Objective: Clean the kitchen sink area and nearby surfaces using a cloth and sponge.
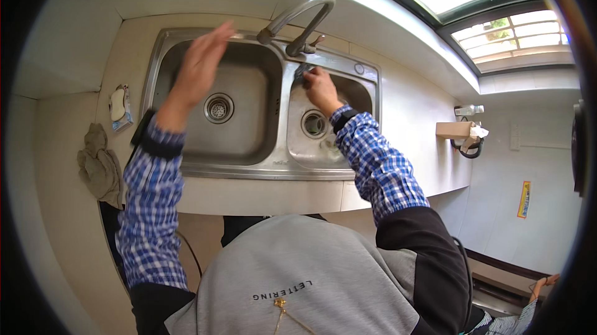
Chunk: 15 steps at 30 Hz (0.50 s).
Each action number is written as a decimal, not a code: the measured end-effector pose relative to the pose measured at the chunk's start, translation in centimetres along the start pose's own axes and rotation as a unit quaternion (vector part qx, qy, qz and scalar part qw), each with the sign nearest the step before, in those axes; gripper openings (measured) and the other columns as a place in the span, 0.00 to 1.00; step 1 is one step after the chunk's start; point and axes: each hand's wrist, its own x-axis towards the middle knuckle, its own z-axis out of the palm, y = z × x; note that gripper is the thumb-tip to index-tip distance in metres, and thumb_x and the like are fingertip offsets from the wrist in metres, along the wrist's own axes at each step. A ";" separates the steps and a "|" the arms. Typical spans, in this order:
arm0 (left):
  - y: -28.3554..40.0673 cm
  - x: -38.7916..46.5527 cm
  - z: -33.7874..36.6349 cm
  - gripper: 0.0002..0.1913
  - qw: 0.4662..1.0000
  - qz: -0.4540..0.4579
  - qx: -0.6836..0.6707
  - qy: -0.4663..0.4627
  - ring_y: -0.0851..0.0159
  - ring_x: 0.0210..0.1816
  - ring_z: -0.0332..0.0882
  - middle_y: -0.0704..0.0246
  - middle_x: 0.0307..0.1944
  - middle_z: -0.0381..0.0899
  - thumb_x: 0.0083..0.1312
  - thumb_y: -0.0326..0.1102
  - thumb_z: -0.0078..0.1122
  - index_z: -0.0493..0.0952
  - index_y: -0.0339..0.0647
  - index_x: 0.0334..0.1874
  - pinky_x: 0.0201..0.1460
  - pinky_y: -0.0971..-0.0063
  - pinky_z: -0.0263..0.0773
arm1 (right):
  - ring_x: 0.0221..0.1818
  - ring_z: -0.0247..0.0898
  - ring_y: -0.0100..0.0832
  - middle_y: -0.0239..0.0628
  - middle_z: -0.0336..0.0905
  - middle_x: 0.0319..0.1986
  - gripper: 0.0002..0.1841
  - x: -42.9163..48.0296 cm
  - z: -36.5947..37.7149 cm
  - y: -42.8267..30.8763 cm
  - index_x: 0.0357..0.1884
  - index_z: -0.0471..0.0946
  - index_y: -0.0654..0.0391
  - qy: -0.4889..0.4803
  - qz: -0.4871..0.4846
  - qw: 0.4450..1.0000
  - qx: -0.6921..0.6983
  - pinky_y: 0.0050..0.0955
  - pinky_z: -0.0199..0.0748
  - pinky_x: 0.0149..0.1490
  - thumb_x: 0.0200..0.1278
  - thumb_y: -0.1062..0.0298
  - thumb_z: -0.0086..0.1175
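My right hand (322, 89) grips a dark scouring pad (302, 74), probably steel wool, at the back left corner of the small right basin (308, 151). Most of the pad is hidden by my fingers. My left hand (198, 71), slightly blurred, is held with extended fingers above the left side of the large left basin (247, 134), and nothing shows in it. Both basins belong to one stainless steel double sink (280, 169). Behind the divider rises a curved metal faucet (298, 8), its spout swung to the left. Blue checked sleeve covers reach both wrists.
Left of the sink are a bar of soap on a box (118, 104) and crumpled grey gloves or cloth (100, 165). On the right counter stand a cardboard box (452, 129) and a bottle (468, 110). Another person's arm (541, 286) shows at lower right. A window (508, 36) opens above.
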 end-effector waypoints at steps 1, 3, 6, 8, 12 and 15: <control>0.8 1.3 1.1 0.16 1.000 -0.005 -0.009 -0.019 0.64 0.50 0.71 0.60 0.46 0.76 0.67 0.36 0.44 0.72 0.38 0.54 0.52 0.72 0.66 | 0.46 0.66 0.44 0.41 0.71 0.42 0.17 -0.2 0.3 -1.2 0.43 0.78 0.56 -0.009 -0.001 0.999 0.043 0.35 0.67 0.51 0.47 0.73 0.55; 2.2 2.2 3.3 0.15 0.997 -0.001 0.082 0.001 0.65 0.43 0.74 0.60 0.38 0.78 0.66 0.36 0.46 0.74 0.36 0.50 0.46 0.73 0.67 | 0.47 0.66 0.44 0.42 0.71 0.42 0.17 -1.1 -0.4 -2.2 0.43 0.78 0.56 -0.009 -0.018 0.996 0.092 0.35 0.67 0.51 0.47 0.74 0.56; 2.7 2.3 5.0 0.13 0.992 -0.040 0.118 0.029 0.65 0.30 0.75 0.60 0.28 0.79 0.64 0.36 0.50 0.76 0.35 0.45 0.36 0.74 0.68 | 0.47 0.66 0.43 0.42 0.72 0.41 0.17 -1.6 -1.3 0.4 0.43 0.78 0.55 0.042 -0.001 0.993 0.110 0.34 0.67 0.52 0.47 0.75 0.56; 3.2 1.5 5.8 0.13 0.993 -0.085 0.076 0.041 0.64 0.25 0.74 0.60 0.25 0.78 0.62 0.36 0.52 0.77 0.35 0.44 0.32 0.75 0.68 | 0.45 0.68 0.43 0.42 0.72 0.40 0.17 -0.6 -2.0 2.8 0.42 0.78 0.55 0.080 0.007 0.990 0.113 0.34 0.68 0.50 0.46 0.78 0.54; 3.9 -0.1 6.5 0.13 0.989 -0.090 0.097 0.066 0.71 0.29 0.73 0.65 0.28 0.79 0.63 0.34 0.54 0.76 0.34 0.46 0.35 0.80 0.67 | 0.41 0.70 0.44 0.43 0.72 0.38 0.16 2.5 -3.6 4.3 0.41 0.78 0.56 0.119 -0.012 0.978 0.171 0.34 0.70 0.47 0.45 0.77 0.54; 2.7 -0.1 4.9 0.13 0.983 -0.064 0.155 0.068 0.77 0.36 0.72 0.70 0.32 0.80 0.63 0.33 0.54 0.76 0.32 0.47 0.40 0.83 0.67 | 0.42 0.70 0.44 0.43 0.72 0.39 0.16 4.3 -3.5 2.6 0.41 0.78 0.56 0.121 -0.006 0.968 0.221 0.34 0.70 0.47 0.47 0.77 0.54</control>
